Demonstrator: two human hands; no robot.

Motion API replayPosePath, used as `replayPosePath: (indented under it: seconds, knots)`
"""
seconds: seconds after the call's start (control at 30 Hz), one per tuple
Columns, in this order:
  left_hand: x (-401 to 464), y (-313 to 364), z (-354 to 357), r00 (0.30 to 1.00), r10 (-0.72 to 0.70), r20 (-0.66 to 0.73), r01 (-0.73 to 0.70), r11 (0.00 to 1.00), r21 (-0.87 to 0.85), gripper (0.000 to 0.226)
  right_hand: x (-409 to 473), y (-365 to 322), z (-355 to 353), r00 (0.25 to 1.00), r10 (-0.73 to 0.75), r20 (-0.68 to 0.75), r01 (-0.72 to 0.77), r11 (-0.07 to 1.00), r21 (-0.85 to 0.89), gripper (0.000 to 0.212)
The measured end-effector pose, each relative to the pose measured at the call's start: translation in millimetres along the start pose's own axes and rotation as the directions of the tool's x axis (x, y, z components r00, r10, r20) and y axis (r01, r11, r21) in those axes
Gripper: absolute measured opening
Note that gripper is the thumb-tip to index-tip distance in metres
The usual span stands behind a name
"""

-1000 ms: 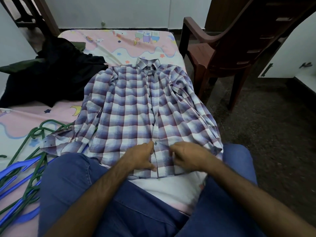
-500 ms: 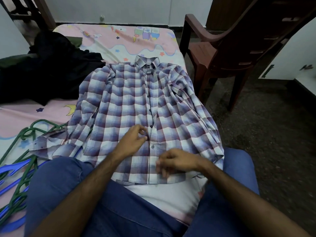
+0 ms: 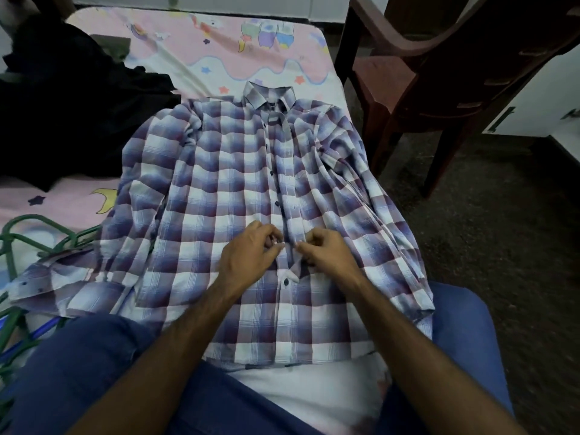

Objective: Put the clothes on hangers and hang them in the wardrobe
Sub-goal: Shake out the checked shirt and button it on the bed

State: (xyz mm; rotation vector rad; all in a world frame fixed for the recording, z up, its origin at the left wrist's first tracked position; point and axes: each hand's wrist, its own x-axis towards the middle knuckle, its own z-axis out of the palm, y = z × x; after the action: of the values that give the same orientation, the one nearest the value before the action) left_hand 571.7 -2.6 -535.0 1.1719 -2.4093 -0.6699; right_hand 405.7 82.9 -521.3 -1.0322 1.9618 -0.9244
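A purple and white checked shirt [image 3: 219, 196] lies front-up on the bed, collar far from me and hem over my lap. My left hand [image 3: 251, 252] pinches the left edge of the button placket near the middle of the shirt. Just beside it, my right hand [image 3: 326, 249] pinches the opposite placket edge, which is lifted and slightly folded open. A button below the hands stays fastened. Green and blue hangers [image 3: 18, 312] lie in a tangle at the left edge of the bed.
A pile of black clothes [image 3: 72, 117] sits on the far left of the pink patterned bedsheet [image 3: 251, 48]. A brown plastic chair [image 3: 439, 76] stands on the dark floor to the right. A white cabinet door with a handle [image 3: 533, 102] shows at far right.
Both hands have moved up the placket, away from the hem toward the shirt's middle, and now meet at a higher button. The view has shifted closer to the shirt.
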Motion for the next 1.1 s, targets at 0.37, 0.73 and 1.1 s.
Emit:
replayPosePath:
  seconds: [0.37, 0.73, 1.1]
  knots:
    - [14.8, -2.0, -15.7, 0.902, -0.331, 0.277, 0.431, 0.642, -0.634, 0.006, 8.4, -18.3, -3.6, 0.989, 0.056, 0.134, -0.091, 0.96, 0.266, 0.018]
    - [14.4, -5.8, -13.6, 0.89, -0.336, 0.309, 0.453, 0.56, -0.694, 0.008, 7.6, -7.6, 29.1, 0.998, 0.018, -0.059, 0.001, 0.953, 0.304, 0.019]
    - [14.2, -5.2, -9.2, 0.888, -0.348, 0.301, 0.457, 0.595, -0.661, 0.01, 6.3, -2.6, 31.9, 0.996, -0.053, -0.064, 0.072, 0.94, 0.333, 0.007]
